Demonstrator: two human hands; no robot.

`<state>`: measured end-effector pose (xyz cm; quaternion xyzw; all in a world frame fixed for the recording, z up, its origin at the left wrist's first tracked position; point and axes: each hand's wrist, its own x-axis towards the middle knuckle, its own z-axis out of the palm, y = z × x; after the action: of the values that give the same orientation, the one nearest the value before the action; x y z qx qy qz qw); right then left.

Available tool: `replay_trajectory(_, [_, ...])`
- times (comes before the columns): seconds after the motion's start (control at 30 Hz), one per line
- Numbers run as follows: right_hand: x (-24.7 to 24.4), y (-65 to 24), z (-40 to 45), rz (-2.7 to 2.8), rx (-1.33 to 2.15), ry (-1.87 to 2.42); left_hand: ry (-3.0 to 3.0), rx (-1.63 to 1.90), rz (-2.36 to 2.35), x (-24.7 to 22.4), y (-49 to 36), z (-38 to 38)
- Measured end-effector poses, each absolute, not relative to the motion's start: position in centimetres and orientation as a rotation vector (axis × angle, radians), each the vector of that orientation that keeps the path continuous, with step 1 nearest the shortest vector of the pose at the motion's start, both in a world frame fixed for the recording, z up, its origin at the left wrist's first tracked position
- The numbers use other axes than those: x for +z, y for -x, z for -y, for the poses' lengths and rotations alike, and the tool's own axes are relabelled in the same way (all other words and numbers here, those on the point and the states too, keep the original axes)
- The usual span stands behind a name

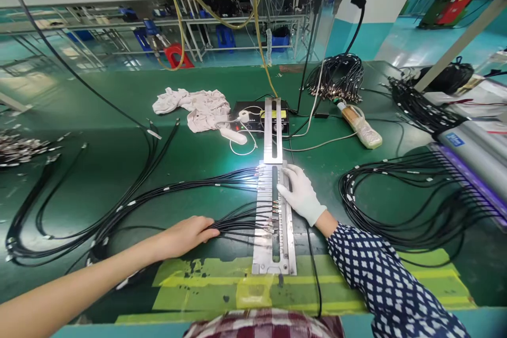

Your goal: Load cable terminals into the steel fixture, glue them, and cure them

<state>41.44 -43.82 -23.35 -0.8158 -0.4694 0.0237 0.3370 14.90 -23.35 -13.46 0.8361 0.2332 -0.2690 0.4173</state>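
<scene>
A slotted metal fixture [262, 253] lies lengthwise on the green table, with black cables [241, 223] reaching into its grooves from the left. My bare left hand [194, 233] is closed round this lower cable bundle, left of the fixture. On my right hand [300, 194] is a white glove; it rests on the fixture's right edge, fingers bent, and whatever lies under the fingertips is hidden. Further up, another group of cables [206, 181] ends at the fixture beside a bright glow. A second slotted metal piece [268, 134] extends beyond the fixture.
Behind are a crumpled white cloth [208, 108], a black control box [245, 108] and a wrapped bottle-like tool [362, 129]. Coiled cables [356, 206] lie right, near a silver device with a purple light [477, 153]. More cables [24, 222] curve at left. Yellow tape [198, 280] covers the front.
</scene>
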Motion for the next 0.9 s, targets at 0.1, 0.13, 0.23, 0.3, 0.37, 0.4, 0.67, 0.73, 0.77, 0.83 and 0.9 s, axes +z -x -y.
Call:
replay_trajectory(0.1, [-23.3, -41.4, 43.8, 1.227, 0.064, 2.125, -2.124, -0.586, -0.55, -15.3, -14.5, 21.5])
replay_trajectory(0.13, [-23.3, -41.4, 43.8, 1.227, 0.061, 2.122, -2.081, -0.589, -0.556, -15.6, -14.5, 20.9])
replay_trajectory(0.23, [-23.4, -41.5, 43.8, 1.217, 0.056, 2.125, -2.15, -0.545, -0.585, -16.4, -15.0, 19.6])
replay_trajectory(0.3, [-23.6, -41.5, 43.7, 1.21, 0.056, 2.132, -2.289, -0.491, -0.583, -16.8, -15.3, 18.8])
replay_trajectory(0.37, [-23.7, -41.5, 43.7, 1.206, 0.052, 2.134, -2.334, -0.468, -0.575, -16.8, -15.3, 17.8])
replay_trajectory(0.4, [-23.8, -41.5, 43.7, 1.206, 0.05, 2.134, -2.331, -0.464, -0.573, -16.7, -15.2, 17.3])
replay_trajectory(0.67, [-23.9, -41.6, 43.8, 1.189, 0.078, 2.126, -3.0, -0.063, -0.577, -16.5, -17.2, 16.3])
replay_trajectory(0.73, [-23.8, -41.7, 43.8, 1.189, 0.081, 2.121, -3.002, -0.057, -0.468, -17.0, -18.4, 16.5])
replay_trajectory(0.77, [-23.8, -41.7, 43.9, 1.189, 0.079, 2.119, -2.975, -0.121, -0.415, -17.1, -18.9, 16.6])
replay_trajectory(0.83, [-23.8, -41.7, 43.9, 1.186, 0.068, 2.116, -2.938, -0.276, -0.355, -17.3, -19.5, 17.3])
replay_trajectory(0.9, [-23.8, -41.6, 43.8, 1.181, 0.056, 2.114, -2.954, -0.402, -0.356, -17.3, -19.4, 18.7])
